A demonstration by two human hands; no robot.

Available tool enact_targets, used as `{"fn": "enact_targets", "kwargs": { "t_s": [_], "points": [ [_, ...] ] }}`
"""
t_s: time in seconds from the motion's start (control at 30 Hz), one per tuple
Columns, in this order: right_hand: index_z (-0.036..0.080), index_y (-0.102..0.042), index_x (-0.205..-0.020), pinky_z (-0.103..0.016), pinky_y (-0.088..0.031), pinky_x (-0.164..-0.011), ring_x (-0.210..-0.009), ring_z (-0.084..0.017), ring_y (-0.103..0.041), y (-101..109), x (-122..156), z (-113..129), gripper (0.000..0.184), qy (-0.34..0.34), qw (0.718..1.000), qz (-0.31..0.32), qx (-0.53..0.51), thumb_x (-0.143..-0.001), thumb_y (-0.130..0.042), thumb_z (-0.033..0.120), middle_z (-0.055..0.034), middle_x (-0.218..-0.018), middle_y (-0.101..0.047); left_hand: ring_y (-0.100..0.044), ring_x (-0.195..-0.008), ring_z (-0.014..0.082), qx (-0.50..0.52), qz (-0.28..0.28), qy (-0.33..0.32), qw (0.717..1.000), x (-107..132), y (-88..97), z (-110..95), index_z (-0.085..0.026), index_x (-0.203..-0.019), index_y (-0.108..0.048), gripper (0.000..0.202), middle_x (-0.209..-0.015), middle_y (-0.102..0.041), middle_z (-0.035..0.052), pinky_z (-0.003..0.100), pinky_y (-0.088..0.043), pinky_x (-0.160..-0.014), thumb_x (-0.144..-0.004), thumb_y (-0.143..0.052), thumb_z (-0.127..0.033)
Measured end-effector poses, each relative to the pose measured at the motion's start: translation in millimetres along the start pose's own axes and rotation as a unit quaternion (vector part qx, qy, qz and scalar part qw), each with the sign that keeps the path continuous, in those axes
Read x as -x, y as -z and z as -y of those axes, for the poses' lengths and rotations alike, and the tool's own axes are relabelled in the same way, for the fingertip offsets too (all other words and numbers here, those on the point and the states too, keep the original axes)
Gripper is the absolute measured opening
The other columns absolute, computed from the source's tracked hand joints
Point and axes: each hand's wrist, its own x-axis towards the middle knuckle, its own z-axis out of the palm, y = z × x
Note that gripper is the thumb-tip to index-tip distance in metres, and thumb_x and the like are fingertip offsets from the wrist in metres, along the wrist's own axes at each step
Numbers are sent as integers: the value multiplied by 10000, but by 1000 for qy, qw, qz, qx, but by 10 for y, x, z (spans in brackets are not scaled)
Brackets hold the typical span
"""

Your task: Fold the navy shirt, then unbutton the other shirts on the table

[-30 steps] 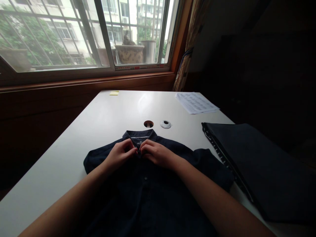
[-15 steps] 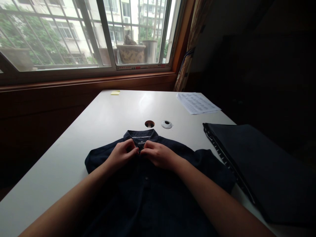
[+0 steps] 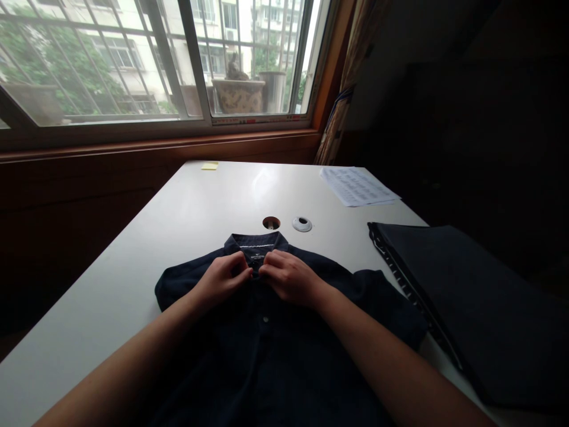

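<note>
Some pale lettering (image 3: 258,257) inside the neck of a dark shirt (image 3: 262,367) in the head view, too small to read. Rows of print on paper sheets (image 3: 358,187) at the far right of the desk (image 3: 111,267), equally illegible. Left hand (image 3: 224,274) and right hand (image 3: 291,279) face to face just below the collar (image 3: 260,239), thumbs and fingers pinched on the shirt cloth, fingertips nearly meeting; exact part gripped, hidden. Forearms slanting inward from both lower corners, across the shirt front. Below the hands, one small button (image 3: 265,319). Broad white surface left of the shirt; beyond the collar, a round hole (image 3: 271,223) and, just beside, a ring-shaped cap (image 3: 302,224). Close by the right-hand sleeve, a dark folded cloth (image 3: 471,296) over the desk's right edge.
</note>
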Motion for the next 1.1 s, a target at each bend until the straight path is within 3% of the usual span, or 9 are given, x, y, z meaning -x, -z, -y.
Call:
{"fn": "enact_targets", "kwargs": {
  "t_s": [0.33,0.7,1.1],
  "points": [
    [156,-618,-967,-356,-465,-793,-842,-210,-507,5,0,16,105,-16,1000,-20,-2,-928,-525,127,-85,-927,-552,-616,-839,183,-51,50,-89,993,13,-13,-28,-184,-1004,-663,181,-921,-675,45,301,-491,-769,-890,-672,-324],
    [161,-610,-957,-361,-471,-805,-883,-222,-517,-9,13,-2,117,-26,1000,10,9,-896,-528,103,-92,-951,-559,-637,-780,168,-37,47,-69,996,-11,-22,14,-179,-895,-693,103,-858,-689,29,267,-490,-714,-873,-689,-280],
    [186,-655,-967,-315,-492,-764,-855,-192,-566,38,19,-74,123,-39,994,4,-103,-852,-669,144,-53,-926,-576,-570,-739,151,-61,55,-94,992,-3,-27,-28,-170,-835,-664,107,-784,-619,19,255,-451,-657,-891,-662,-262]
  ]
}}
